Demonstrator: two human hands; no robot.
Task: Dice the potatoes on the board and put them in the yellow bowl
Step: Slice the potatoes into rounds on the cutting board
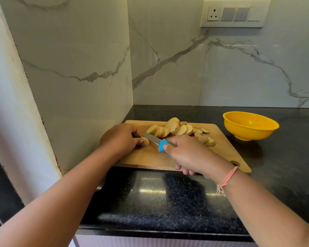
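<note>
A wooden cutting board (146,157) lies on the black counter. Several round potato slices (169,130) are piled along its far side, with a few more pieces (206,139) to their right. My left hand (119,138) pinches a small potato piece (145,141) near the board's left side. My right hand (187,154) grips the blue handle of a knife (152,138), whose blade lies against that piece. The yellow bowl (250,124) stands on the counter to the right of the board, with nothing visible inside.
The black granite counter (168,193) runs from the front edge back to marble wall tiles. A side wall (75,77) stands close to the board's left end. A switch panel (234,14) is mounted high on the back wall.
</note>
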